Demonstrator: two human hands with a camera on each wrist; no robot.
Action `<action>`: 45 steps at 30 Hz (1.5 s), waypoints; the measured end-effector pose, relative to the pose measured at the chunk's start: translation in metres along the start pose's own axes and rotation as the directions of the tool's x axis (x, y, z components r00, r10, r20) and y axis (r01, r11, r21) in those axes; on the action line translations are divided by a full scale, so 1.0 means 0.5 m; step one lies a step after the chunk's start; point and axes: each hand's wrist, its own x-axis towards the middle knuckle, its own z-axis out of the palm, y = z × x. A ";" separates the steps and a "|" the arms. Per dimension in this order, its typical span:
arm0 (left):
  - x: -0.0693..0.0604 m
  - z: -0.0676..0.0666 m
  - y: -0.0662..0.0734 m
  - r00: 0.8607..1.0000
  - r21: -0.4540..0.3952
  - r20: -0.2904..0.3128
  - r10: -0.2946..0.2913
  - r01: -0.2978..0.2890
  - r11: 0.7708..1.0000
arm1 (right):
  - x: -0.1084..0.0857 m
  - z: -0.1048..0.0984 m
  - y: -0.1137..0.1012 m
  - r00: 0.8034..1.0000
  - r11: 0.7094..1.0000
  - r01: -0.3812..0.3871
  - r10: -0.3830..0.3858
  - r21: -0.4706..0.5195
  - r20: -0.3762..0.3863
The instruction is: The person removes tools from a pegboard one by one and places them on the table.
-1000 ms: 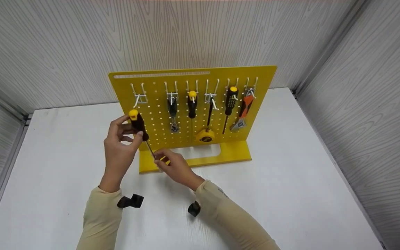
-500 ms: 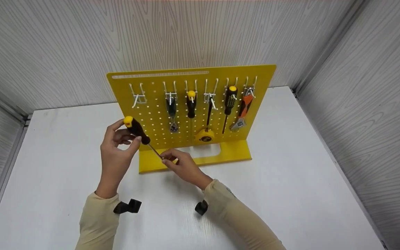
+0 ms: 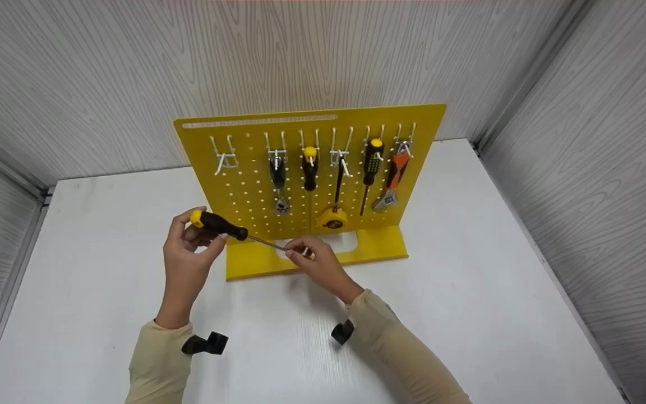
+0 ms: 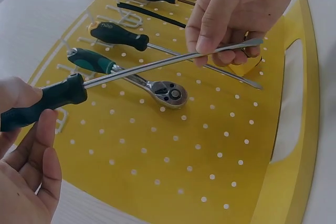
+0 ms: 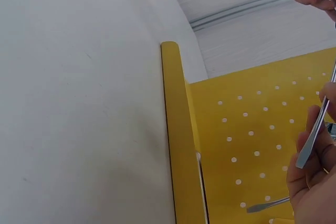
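Observation:
A flat-blade screwdriver with a black, yellow-capped handle is held between both hands in front of the yellow pegboard. My left hand grips its handle with thumb and fingers. Close to the tip, my right hand pinches the steel shaft. In the left wrist view the shaft slants up to the right, its flat tip showing past the right fingers. The right wrist view shows that blade lying along the right hand's fingers. At the board's left end, a white hook bears no tool.
On the pegboard's other hooks hang a ratchet wrench, a second screwdriver, a tape measure, another screwdriver and an orange-handled adjustable wrench. The board stands on a white table between pale wood-grain walls.
The screwdriver has swung from steep to nearly level as its handle came down. My right hand has moved right with the tip; my left hand has lowered slightly.

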 end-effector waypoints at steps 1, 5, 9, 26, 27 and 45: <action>-0.001 0.000 0.000 1.000 -0.005 0.002 -0.005 0.005 1.000 | -0.001 -0.004 0.000 1.000 1.000 -0.001 0.001 -0.002 -0.005; -0.006 -0.003 0.001 1.000 -0.017 0.002 -0.025 0.025 1.000 | -0.007 -0.015 0.001 1.000 1.000 -0.002 0.002 -0.010 -0.017; -0.013 -0.008 -0.005 0.999 -0.008 0.004 -0.046 0.046 0.999 | -0.011 -0.025 0.002 1.000 0.999 0.005 -0.005 -0.036 -0.010; -0.044 -0.024 -0.050 0.988 0.114 0.034 -0.150 0.146 0.983 | -0.022 -0.063 0.018 1.000 0.992 0.013 -0.011 -0.129 0.016; -0.047 -0.023 -0.051 0.986 0.122 0.038 -0.160 0.154 0.981 | -0.023 -0.066 0.019 1.000 0.991 0.012 -0.010 -0.130 0.013; -0.071 -0.020 -0.090 0.941 0.241 0.178 -0.287 0.241 0.940 | -0.048 -0.111 0.036 1.000 0.982 -0.023 0.025 -0.185 0.008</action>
